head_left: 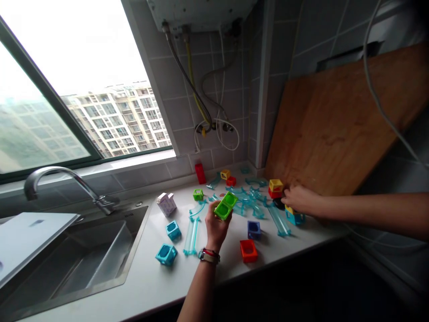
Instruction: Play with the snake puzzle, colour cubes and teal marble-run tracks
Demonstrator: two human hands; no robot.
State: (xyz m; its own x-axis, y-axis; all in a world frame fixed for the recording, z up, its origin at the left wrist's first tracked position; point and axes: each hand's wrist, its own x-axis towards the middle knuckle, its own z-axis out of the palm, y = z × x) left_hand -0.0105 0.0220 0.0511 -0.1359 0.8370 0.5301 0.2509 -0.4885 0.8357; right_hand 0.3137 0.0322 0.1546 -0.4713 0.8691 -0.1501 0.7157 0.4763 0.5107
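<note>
My left hand (216,227), wearing a watch and a red band at the wrist, grips a pair of joined green cube blocks (225,205) above the counter. Their round openings face me. At the right, my right hand (296,200) has its fingers bent together, and what they hold is hidden. Just left of its fingertips stand a yellow block (276,185) on a red block (275,193), beside a dark round piece (278,204). Under the hand is a blue block (295,218) with yellow on top. Clear teal track pieces (248,199) lie heaped between the hands.
Loose on the counter are a red block (248,251), a purple block (254,229), blue blocks (166,254), a straight track (192,235) and a pale carton-like piece (166,204). A sink (125,268) with a faucet (60,172) lies left; a wooden board (335,129) leans right.
</note>
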